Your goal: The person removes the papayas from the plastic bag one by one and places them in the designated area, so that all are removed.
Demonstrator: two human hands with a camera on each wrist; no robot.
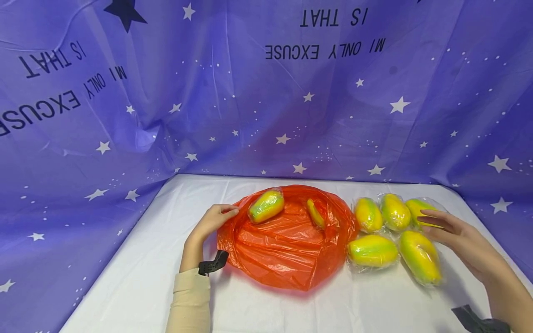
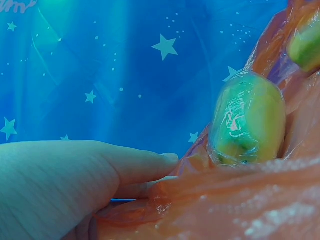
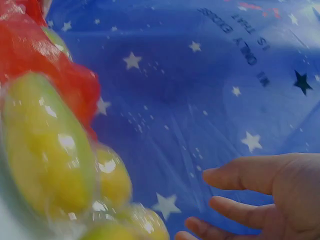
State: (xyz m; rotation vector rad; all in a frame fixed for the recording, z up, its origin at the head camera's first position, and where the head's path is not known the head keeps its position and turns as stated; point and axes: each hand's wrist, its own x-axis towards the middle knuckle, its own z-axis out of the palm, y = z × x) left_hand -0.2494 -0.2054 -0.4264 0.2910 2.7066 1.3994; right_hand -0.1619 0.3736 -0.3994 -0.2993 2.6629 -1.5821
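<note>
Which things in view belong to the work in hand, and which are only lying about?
In the work:
red plastic bag, its rim held by the left hand
two yellow-green fruits in the bag
five wrapped fruits beside it, near the right hand

Only around it:
purple starred cloth
white table
black wrist straps

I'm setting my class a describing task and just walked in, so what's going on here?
A person's left hand pinches the rim of a red plastic bag lying open on a white tabletop. Two yellow-green fruits show inside it. Five more plastic-wrapped fruits lie to the right of the bag, and the right hand is close by them, holding none.
</note>
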